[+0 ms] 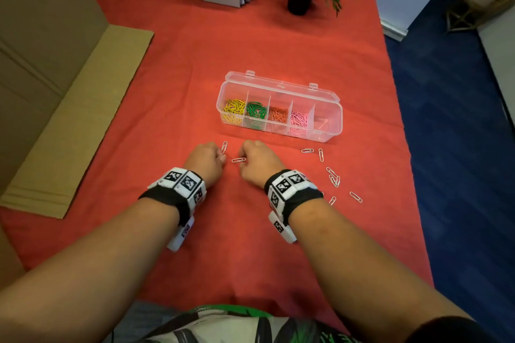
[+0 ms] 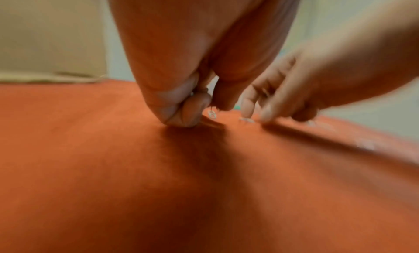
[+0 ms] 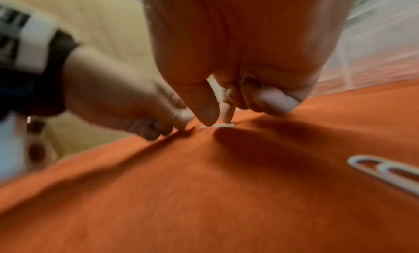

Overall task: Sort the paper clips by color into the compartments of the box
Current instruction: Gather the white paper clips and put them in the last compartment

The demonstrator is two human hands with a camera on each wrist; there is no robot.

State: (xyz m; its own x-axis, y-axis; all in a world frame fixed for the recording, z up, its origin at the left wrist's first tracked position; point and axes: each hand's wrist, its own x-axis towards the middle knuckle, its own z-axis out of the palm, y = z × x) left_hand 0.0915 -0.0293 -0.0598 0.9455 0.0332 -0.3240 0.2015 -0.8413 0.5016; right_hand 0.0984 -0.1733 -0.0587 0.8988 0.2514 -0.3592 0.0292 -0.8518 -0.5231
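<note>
From the head view, a clear plastic box (image 1: 278, 108) sits on the soft red cloth (image 1: 250, 231) of the desk. It holds yellow, green, orange and pink clips, each in its own part. Thin white wire clips (image 1: 333, 177) lie near it.

In the left wrist view, the left hand (image 2: 181, 88) curls tight; what its grip pinches is too blurry to tell.

In the right wrist view, the right hand (image 3: 238, 68) pinches at a white clip (image 3: 217, 126) on the cloth.

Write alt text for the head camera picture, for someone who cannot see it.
Two hands, the left hand and right hand, reach with curled fingers for white paper clips on a red tablecloth. Behind them stands an open clear box with yellow, green, orange and pink clips sorted into compartments. More white clips lie scattered to the right.
</note>
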